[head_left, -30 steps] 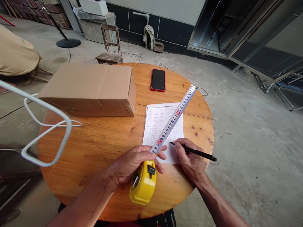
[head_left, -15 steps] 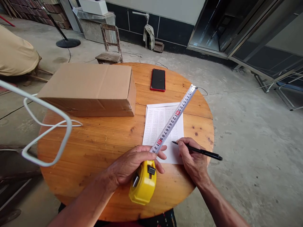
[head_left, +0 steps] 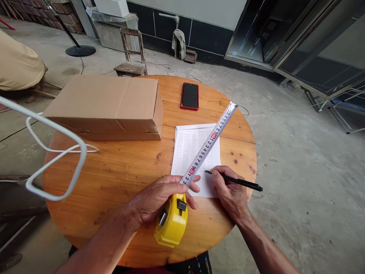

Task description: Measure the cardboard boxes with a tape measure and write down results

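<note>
1. Two hands work over a round wooden surface [head_left: 114, 167]: the left hand [head_left: 158, 194] grasps a yellow tape measure [head_left: 172, 224], the right hand [head_left: 232, 194] a black pen [head_left: 245, 183] above a white sheet [head_left: 210, 187].
2. Within the last half-second the pen edged slightly left while the tape stayed put, suggesting writing underway.
3. The blade [head_left: 209, 143] slants from near left to far right; the pen's tip points left.

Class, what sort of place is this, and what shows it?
Likely a household courtyard or utility room: it has a bare grey concrete floor, a weathered brown wooden chair and a stack of reddish-brown bricks or similar blocks.
</note>
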Action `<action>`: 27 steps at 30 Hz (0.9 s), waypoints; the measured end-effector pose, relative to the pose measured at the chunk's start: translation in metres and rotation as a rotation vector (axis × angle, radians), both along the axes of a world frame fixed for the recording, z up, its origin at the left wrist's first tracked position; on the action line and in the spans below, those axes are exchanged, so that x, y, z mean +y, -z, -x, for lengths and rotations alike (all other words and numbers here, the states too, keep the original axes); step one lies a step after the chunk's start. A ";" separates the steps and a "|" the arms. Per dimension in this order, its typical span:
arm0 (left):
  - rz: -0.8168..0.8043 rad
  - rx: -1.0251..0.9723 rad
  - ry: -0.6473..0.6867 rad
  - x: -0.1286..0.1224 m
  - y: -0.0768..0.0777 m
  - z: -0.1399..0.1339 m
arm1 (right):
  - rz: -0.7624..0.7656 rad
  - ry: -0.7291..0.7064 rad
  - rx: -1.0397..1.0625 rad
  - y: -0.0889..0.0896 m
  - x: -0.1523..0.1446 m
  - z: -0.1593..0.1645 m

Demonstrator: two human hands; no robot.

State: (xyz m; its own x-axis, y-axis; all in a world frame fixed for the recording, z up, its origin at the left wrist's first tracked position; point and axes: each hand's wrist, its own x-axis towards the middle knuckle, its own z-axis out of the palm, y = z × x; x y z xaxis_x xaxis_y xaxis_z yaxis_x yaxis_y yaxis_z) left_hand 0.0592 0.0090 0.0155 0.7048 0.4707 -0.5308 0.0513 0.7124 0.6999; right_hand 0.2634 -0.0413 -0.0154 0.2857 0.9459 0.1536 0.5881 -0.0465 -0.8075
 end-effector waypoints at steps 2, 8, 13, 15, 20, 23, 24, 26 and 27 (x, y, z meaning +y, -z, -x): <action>0.002 -0.002 0.005 0.000 0.002 0.000 | 0.001 0.001 -0.001 0.000 0.000 0.000; 0.018 0.006 -0.007 -0.002 0.002 0.000 | 0.020 -0.005 0.006 0.001 0.000 0.000; 0.027 0.006 -0.013 -0.001 0.001 -0.001 | 0.015 0.010 0.005 0.002 -0.001 0.001; 0.023 -0.002 -0.013 -0.001 0.002 -0.001 | 0.011 0.017 0.004 0.002 -0.001 0.001; 0.009 -0.010 -0.008 -0.001 0.005 0.000 | -0.002 -0.005 -0.015 0.000 -0.001 0.001; 0.017 -0.008 -0.012 -0.002 0.004 0.000 | -0.006 0.005 -0.017 -0.001 0.000 0.002; 0.029 0.003 -0.015 -0.002 0.003 0.000 | -0.003 0.009 -0.014 -0.001 0.000 0.002; 0.048 0.020 -0.025 -0.002 0.002 0.000 | 0.010 -0.001 -0.002 -0.001 -0.001 0.001; 0.051 0.017 -0.029 -0.001 0.002 -0.001 | 0.011 -0.010 0.009 -0.001 -0.001 0.001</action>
State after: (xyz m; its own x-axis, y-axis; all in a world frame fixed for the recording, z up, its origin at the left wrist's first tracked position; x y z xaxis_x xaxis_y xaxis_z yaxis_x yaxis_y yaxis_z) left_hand 0.0599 0.0075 0.0136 0.6823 0.4628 -0.5659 0.0417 0.7482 0.6621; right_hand 0.2625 -0.0427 -0.0142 0.2779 0.9503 0.1404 0.5810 -0.0499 -0.8124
